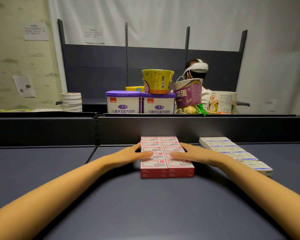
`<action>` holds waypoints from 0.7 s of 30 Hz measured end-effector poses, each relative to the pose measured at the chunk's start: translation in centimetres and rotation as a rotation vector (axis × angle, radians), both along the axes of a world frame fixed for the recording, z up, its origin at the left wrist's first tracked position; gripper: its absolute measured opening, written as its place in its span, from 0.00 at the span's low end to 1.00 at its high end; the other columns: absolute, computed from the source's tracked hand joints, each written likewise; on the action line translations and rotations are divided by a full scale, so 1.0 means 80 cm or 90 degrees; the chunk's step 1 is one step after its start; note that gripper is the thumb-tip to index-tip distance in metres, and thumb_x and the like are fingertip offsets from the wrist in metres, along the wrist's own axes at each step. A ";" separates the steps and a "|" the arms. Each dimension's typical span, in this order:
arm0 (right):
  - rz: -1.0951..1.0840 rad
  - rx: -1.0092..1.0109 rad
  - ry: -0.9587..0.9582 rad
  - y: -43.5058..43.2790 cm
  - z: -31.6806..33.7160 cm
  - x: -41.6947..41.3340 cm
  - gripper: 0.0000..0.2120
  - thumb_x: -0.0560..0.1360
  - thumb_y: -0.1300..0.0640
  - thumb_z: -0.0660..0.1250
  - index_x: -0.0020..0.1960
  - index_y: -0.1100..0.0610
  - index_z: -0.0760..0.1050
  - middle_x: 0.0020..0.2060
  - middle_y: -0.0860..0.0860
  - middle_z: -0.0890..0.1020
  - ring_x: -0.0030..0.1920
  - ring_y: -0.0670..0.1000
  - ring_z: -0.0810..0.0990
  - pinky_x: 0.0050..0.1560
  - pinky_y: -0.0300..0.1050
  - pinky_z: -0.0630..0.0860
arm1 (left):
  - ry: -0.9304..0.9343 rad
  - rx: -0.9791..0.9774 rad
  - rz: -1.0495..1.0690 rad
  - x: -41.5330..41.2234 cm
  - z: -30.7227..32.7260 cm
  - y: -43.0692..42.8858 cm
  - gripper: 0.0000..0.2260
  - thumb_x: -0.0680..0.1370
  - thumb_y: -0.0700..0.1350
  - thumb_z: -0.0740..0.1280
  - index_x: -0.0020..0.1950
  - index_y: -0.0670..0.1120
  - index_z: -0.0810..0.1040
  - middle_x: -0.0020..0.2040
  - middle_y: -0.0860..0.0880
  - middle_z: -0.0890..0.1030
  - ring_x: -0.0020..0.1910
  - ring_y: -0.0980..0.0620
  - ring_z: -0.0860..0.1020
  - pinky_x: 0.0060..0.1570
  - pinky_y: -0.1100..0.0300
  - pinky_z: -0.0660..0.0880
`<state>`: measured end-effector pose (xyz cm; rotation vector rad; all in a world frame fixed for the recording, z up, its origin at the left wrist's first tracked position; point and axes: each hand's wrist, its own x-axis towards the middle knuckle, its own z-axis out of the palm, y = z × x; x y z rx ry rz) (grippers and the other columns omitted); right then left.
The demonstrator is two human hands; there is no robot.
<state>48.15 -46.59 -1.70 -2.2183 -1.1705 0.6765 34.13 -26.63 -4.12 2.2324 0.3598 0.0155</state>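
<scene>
A block of several small red-and-white boxes (166, 168) lies in two columns on the dark shelf (145, 205), its far end against the back panel. My left hand (133, 154) lies along the block's left side, with the thumb stretched across the tops of the boxes. On the right side, my right hand (190, 154) mirrors it, fingers straight along the boxes and thumb resting on top. Both hands press the block from either side.
A row of several white-and-blue boxes (232, 152) runs along the shelf to the right of my right arm. Behind the back panel (197, 129) stand two purple-lidded tubs (123, 101), noodle cups (157, 81), a stack of tape rolls (71, 102) and a person wearing a headset (197, 68).
</scene>
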 end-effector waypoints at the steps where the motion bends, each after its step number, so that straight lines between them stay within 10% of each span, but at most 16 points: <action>1: 0.001 -0.001 0.001 0.000 0.001 -0.001 0.21 0.75 0.43 0.62 0.66 0.45 0.63 0.54 0.42 0.78 0.51 0.43 0.80 0.52 0.38 0.75 | -0.001 0.001 -0.003 -0.001 0.001 -0.001 0.35 0.63 0.68 0.66 0.68 0.62 0.62 0.59 0.61 0.77 0.59 0.58 0.77 0.68 0.52 0.68; 10: 0.022 -0.011 -0.032 0.002 0.005 -0.015 0.23 0.76 0.45 0.59 0.69 0.46 0.58 0.59 0.43 0.74 0.43 0.36 0.76 0.46 0.32 0.73 | 0.001 0.010 -0.008 -0.002 0.000 -0.006 0.40 0.65 0.69 0.65 0.73 0.59 0.56 0.61 0.58 0.77 0.59 0.57 0.77 0.67 0.52 0.69; 14: -0.029 -0.004 0.007 -0.018 0.017 -0.021 0.31 0.76 0.41 0.57 0.74 0.51 0.54 0.74 0.48 0.62 0.69 0.49 0.68 0.72 0.51 0.57 | 0.007 -0.009 -0.013 -0.015 0.014 -0.021 0.30 0.76 0.61 0.60 0.75 0.55 0.54 0.70 0.59 0.66 0.62 0.59 0.70 0.73 0.57 0.58; 21: 0.127 -0.045 0.036 -0.042 0.004 -0.019 0.35 0.75 0.48 0.65 0.73 0.41 0.47 0.71 0.39 0.62 0.67 0.40 0.63 0.67 0.41 0.58 | 0.044 0.091 -0.116 -0.033 0.002 -0.013 0.31 0.78 0.56 0.61 0.75 0.58 0.46 0.74 0.57 0.61 0.70 0.59 0.61 0.71 0.59 0.49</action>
